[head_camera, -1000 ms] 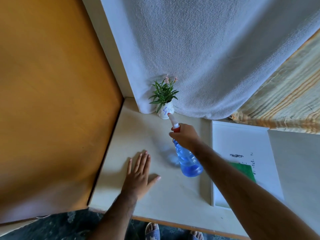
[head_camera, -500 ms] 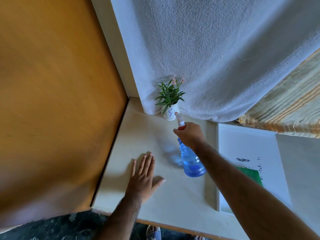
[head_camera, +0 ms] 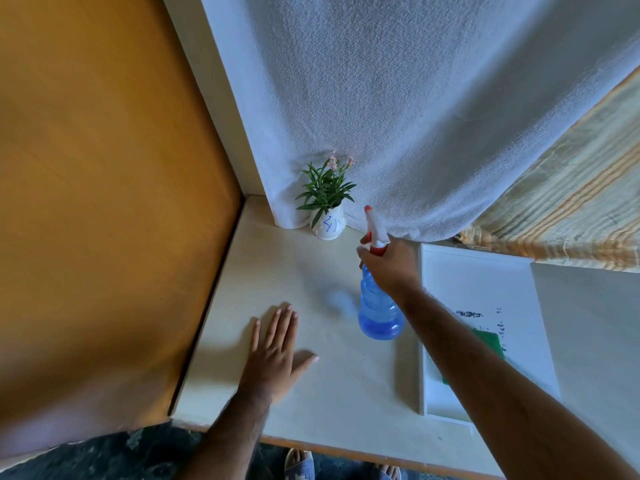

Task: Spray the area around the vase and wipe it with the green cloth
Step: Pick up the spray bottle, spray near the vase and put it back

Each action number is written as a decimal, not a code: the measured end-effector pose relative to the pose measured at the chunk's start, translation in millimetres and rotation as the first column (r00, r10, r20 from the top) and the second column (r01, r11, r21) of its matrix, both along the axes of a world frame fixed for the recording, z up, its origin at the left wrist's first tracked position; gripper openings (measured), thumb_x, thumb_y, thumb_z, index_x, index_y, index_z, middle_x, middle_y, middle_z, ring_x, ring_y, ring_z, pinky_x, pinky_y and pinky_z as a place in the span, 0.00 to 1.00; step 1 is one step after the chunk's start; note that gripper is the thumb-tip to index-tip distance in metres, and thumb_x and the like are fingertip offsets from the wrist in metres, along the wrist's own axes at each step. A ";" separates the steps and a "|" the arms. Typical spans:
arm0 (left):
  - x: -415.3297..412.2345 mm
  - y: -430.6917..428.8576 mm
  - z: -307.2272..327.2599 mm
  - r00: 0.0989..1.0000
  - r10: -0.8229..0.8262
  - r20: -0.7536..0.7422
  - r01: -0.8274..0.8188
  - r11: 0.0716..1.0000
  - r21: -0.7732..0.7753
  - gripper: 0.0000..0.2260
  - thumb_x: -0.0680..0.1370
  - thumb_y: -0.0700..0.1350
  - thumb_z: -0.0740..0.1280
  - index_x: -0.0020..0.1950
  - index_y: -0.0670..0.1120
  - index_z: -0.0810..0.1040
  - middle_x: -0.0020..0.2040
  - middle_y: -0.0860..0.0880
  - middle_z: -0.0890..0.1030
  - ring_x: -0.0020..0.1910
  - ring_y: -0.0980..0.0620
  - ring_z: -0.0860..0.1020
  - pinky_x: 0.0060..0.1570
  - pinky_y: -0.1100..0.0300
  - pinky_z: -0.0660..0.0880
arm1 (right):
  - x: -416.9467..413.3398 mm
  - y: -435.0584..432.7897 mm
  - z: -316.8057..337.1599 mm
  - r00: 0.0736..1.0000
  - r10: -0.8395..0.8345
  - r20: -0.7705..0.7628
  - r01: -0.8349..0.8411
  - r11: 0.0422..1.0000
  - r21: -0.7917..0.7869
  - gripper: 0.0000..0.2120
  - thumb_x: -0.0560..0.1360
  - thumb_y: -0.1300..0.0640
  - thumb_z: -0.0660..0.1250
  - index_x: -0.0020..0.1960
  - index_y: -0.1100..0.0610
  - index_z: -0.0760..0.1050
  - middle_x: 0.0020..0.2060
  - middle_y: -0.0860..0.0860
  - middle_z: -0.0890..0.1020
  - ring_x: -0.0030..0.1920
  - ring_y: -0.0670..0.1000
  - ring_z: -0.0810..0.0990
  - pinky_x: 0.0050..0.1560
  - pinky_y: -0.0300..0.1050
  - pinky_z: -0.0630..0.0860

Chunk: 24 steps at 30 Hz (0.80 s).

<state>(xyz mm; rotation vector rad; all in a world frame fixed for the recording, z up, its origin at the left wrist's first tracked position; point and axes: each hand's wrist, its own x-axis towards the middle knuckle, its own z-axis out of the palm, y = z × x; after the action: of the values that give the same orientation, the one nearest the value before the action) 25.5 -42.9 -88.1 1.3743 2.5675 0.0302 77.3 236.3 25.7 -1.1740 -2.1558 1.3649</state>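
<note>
The right hand (head_camera: pixel 389 268) grips the neck of the blue spray bottle (head_camera: pixel 379 311), held above the counter (head_camera: pixel 311 386) with its nozzle aimed toward the vase (head_camera: pixel 328 226). The vase stands at the counter's back edge, against the white cloth drape (head_camera: pixel 398 109). The left hand (head_camera: pixel 275 355) lies flat and released on the counter. The green cloth (head_camera: pixel 490 342) rests in the white tray (head_camera: pixel 485 282), partly hidden by the right forearm.

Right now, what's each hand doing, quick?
Left hand: open, flat on the tabletop, holding nothing.
Right hand: closed around the neck of the blue spray bottle, nozzle toward the vase.
</note>
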 end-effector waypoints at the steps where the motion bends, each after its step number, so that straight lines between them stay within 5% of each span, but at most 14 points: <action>1: -0.4 -0.3 0.1 1.000 -0.002 -0.004 0.002 1.000 0.004 0.43 0.78 0.71 0.51 0.81 0.40 0.58 0.82 0.41 0.58 0.81 0.40 0.58 0.76 0.41 0.45 | 6.0 4.4 4.7 0.996 -0.030 -0.084 0.032 0.999 0.018 0.04 0.72 0.55 0.72 0.44 0.48 0.79 0.28 0.47 0.84 0.30 0.43 0.83 0.37 0.39 0.76; 5: -0.2 0.4 0.5 1.000 -0.010 -0.008 0.010 1.000 0.008 0.44 0.78 0.72 0.48 0.81 0.39 0.57 0.82 0.41 0.58 0.81 0.40 0.57 0.76 0.41 0.45 | 32.3 32.4 25.7 0.938 -0.150 -0.313 0.197 0.972 0.124 0.07 0.72 0.50 0.72 0.50 0.45 0.80 0.31 0.41 0.85 0.32 0.41 0.84 0.36 0.32 0.76; 11: 0.5 2.2 2.2 1.000 -0.019 -0.001 0.019 1.000 0.008 0.45 0.78 0.73 0.41 0.80 0.39 0.59 0.81 0.40 0.60 0.80 0.39 0.60 0.77 0.44 0.41 | 70.4 86.2 27.9 0.861 -0.310 -0.403 0.419 0.881 0.218 0.12 0.74 0.44 0.73 0.54 0.47 0.78 0.38 0.49 0.85 0.40 0.49 0.86 0.46 0.54 0.82; 16: 0.4 2.1 0.3 1.000 -0.015 -0.001 0.015 1.000 -0.009 0.44 0.78 0.73 0.45 0.81 0.39 0.58 0.82 0.40 0.58 0.80 0.41 0.58 0.77 0.44 0.41 | 89.9 111.6 13.2 0.853 -0.329 -0.405 0.449 0.859 0.246 0.16 0.73 0.39 0.73 0.52 0.48 0.77 0.41 0.42 0.82 0.39 0.44 0.82 0.45 0.49 0.79; 19: 0.4 2.8 -0.7 1.000 -0.016 0.004 0.016 1.000 -0.014 0.44 0.78 0.72 0.48 0.81 0.40 0.55 0.82 0.40 0.57 0.81 0.41 0.57 0.77 0.45 0.39 | 98.9 118.8 -0.3 0.853 -0.330 -0.404 0.443 0.867 0.227 0.15 0.73 0.39 0.74 0.47 0.48 0.76 0.44 0.48 0.85 0.41 0.45 0.82 0.46 0.47 0.80; 22: -0.5 2.6 -0.4 1.000 -0.017 -0.004 0.017 1.000 -0.024 0.44 0.78 0.72 0.48 0.81 0.40 0.56 0.82 0.40 0.57 0.81 0.41 0.57 0.77 0.46 0.38 | 103.2 120.1 -9.4 0.846 -0.328 -0.420 0.431 0.885 0.178 0.13 0.72 0.39 0.75 0.45 0.43 0.74 0.36 0.44 0.82 0.38 0.40 0.80 0.43 0.35 0.76; 24: -1.1 2.5 -1.7 1.000 -0.021 -0.007 0.021 0.999 -0.026 0.44 0.78 0.72 0.48 0.81 0.40 0.56 0.82 0.40 0.57 0.81 0.41 0.57 0.78 0.45 0.39 | 104.3 121.7 -16.5 0.841 -0.322 -0.435 0.421 0.894 0.152 0.19 0.72 0.39 0.75 0.40 0.53 0.73 0.32 0.41 0.78 0.37 0.34 0.77 0.42 0.27 0.71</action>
<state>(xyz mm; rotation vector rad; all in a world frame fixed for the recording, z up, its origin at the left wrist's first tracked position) 24.4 -40.4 -89.8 1.3950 2.5504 -0.0113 181.7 358.0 9.2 -1.0415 -1.6388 1.0251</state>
